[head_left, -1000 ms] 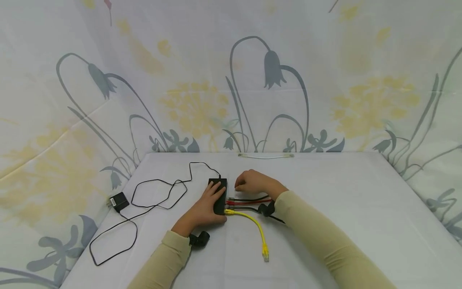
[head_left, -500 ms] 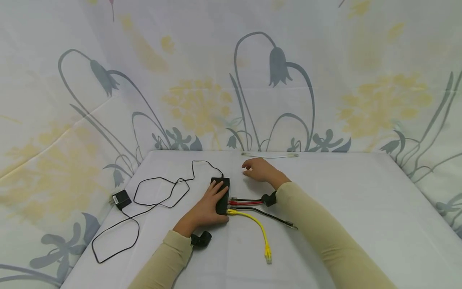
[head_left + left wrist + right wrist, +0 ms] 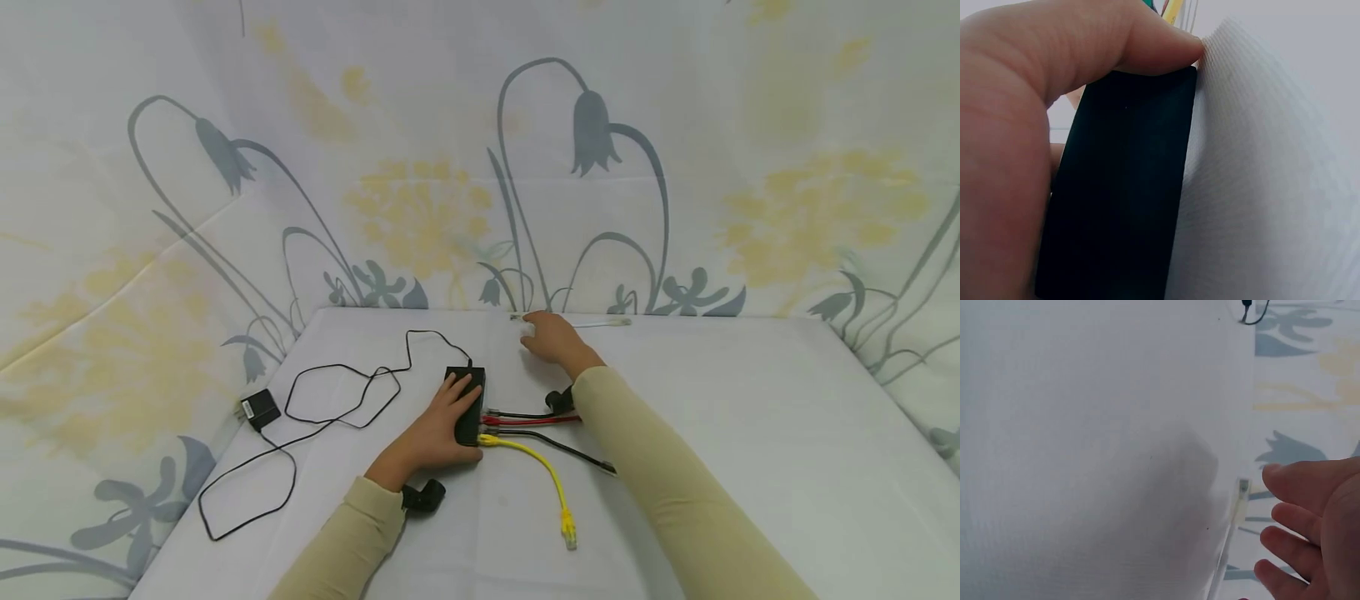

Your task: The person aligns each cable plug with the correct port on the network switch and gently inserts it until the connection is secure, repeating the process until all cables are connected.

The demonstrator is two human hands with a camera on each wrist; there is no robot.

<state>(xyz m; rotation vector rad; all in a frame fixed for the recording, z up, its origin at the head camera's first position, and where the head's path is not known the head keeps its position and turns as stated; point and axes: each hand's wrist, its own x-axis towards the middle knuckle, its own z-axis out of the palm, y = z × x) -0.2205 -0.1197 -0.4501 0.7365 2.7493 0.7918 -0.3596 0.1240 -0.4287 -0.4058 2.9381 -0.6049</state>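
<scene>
My left hand (image 3: 435, 433) holds a black network switch (image 3: 470, 427) on the white table, fingers spread across its top and thumb along its near end. In the left wrist view the thumb lies against the short end of the switch (image 3: 1122, 187). At the far table edge, my right hand (image 3: 553, 340) hangs over a white network cable (image 3: 606, 323), covering part of it in the head view. The right wrist view shows that hand (image 3: 1310, 531) with loosely bent fingers and nothing in them, the cable's clear plug (image 3: 1243, 486) just beside the thumb tip.
From the switch's right side run a yellow network cable (image 3: 553, 475), a red cable (image 3: 536, 421) and black cables (image 3: 562, 447). A power adapter (image 3: 261, 409) lies at the left, its thin black cord (image 3: 281, 505) looping to the switch. Flowered cloth (image 3: 420, 125) rises behind the table.
My right hand has moved away from beside the switch to the white cable at the far edge. My left hand stays on the switch; the head view has shifted slightly.
</scene>
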